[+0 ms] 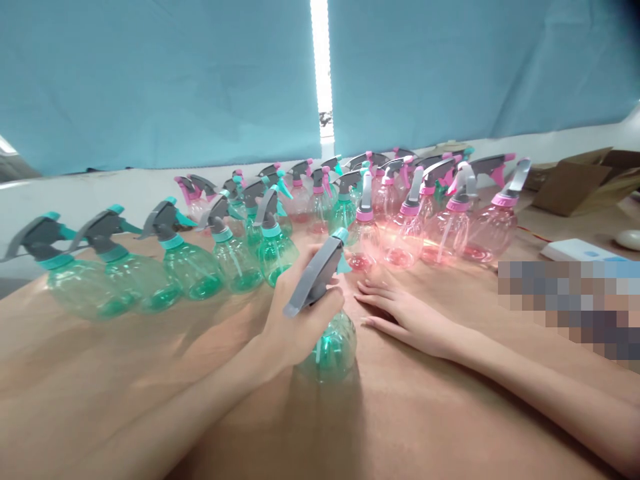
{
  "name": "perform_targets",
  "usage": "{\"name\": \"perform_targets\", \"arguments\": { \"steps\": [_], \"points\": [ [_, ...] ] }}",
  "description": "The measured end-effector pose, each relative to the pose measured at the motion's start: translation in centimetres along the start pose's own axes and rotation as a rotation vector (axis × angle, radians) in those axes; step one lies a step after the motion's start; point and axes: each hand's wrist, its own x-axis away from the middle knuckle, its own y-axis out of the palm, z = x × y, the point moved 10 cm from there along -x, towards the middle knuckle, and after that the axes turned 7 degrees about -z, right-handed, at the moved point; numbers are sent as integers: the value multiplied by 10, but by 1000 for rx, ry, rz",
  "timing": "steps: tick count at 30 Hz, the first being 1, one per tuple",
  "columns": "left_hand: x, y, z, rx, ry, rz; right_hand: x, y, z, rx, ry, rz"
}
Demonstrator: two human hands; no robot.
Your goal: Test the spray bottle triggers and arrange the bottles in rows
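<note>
A green spray bottle (333, 350) with a grey trigger head stands close in front of me. Round its neck, just under the head, my left hand (295, 323) is closed; some of its fingers are hidden behind the sprayer. To the right, my right hand (405, 313) lies palm down on the brown tabletop (400, 413), fingers stretched out and holding nothing. Its fingertips point toward the held bottle without touching it. Beyond that hand stands a pink spray bottle (364, 243).
Several green spray bottles (193, 270) line the left side, with pink ones (493, 230) on the right and mixed colours behind. At far right are an open cardboard box (575, 183), a white box (580, 252) and a blurred-out patch. A blue cloth (175, 80) hangs behind.
</note>
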Motion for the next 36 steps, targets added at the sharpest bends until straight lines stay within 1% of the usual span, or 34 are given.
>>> {"name": "perform_targets", "arguments": {
  "steps": [6,11,17,30,33,36],
  "points": [
    [-1,2,-5,17,-4,-7,0,0,0,2,-9,-7],
    [-1,1,-3,-10,9,-4,0,0,0,-9,-6,13],
    [-2,0,-4,-25,3,6,0,0,0,1,3,-4],
    [-1,-2,2,-72,-11,18,1,1,1,-11,0,9],
    [0,-2,0,-55,-16,19,1,1,1,5,0,2],
    [1,-3,-3,-38,-4,45,1,2,1,16,2,-11]
  ]
}}
